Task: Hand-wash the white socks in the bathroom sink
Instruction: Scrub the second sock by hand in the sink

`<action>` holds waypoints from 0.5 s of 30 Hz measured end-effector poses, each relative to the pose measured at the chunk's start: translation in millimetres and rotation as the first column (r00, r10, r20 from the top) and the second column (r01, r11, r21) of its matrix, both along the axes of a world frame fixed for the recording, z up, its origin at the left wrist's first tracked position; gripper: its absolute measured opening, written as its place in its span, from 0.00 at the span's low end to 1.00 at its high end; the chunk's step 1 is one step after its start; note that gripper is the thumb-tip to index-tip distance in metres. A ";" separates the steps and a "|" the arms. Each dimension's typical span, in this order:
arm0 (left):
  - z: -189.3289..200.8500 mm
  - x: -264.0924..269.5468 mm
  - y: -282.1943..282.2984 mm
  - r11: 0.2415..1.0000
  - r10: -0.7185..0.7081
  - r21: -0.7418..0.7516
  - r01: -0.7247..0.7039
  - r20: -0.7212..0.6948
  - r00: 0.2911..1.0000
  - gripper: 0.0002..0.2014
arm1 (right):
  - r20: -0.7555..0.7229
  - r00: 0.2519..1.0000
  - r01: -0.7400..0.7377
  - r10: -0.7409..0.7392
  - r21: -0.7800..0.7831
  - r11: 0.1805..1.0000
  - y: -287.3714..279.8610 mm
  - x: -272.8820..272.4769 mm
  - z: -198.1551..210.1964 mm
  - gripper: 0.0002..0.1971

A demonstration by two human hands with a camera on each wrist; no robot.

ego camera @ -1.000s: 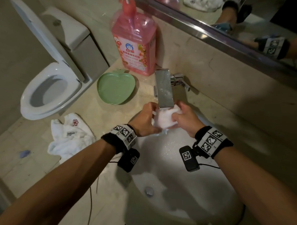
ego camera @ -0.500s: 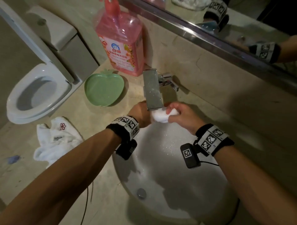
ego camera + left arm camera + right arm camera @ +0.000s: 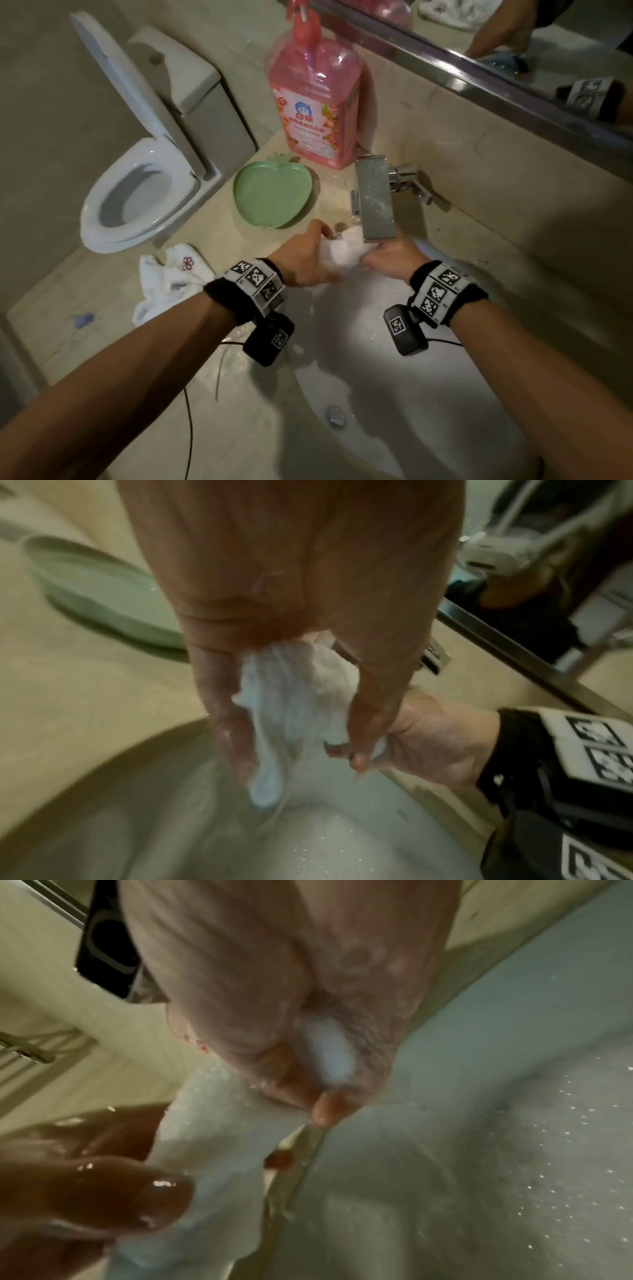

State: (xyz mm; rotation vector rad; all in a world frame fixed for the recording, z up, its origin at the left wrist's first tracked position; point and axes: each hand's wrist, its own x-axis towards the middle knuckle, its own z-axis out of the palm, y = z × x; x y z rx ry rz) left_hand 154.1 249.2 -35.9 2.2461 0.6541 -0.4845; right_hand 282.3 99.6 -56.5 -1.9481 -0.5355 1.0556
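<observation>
A wet white sock [image 3: 344,253] is bunched between both hands over the back of the white sink [image 3: 428,394], just under the steel faucet [image 3: 375,202]. My left hand [image 3: 308,260] grips its left side; in the left wrist view the sock [image 3: 298,702] hangs down between the curled fingers [image 3: 222,704]. My right hand [image 3: 390,260] grips the right side, and the right wrist view shows the sock [image 3: 212,1150] with foam on the fingers [image 3: 325,1107]. More white socks [image 3: 169,281] lie crumpled on the counter to the left.
A pink detergent bottle [image 3: 315,102] stands behind a green apple-shaped dish [image 3: 272,195] on the beige counter [image 3: 102,308]. An open toilet [image 3: 137,192] is at the left. A mirror [image 3: 513,51] runs along the wall. The drain [image 3: 336,415] is in the basin.
Both hands keep hold of the sock under the faucet and have worked it; the sock shows more spread between them than half a second ago. The head view has shifted.
</observation>
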 end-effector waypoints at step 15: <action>-13.6 54.6 -38.9 0.964 -0.098 -0.234 0.124 0.122 0.988 0.32 | 0.209 0.953 0.223 -0.219 0.002 0.975 -63.4 23.0 28.7 0.40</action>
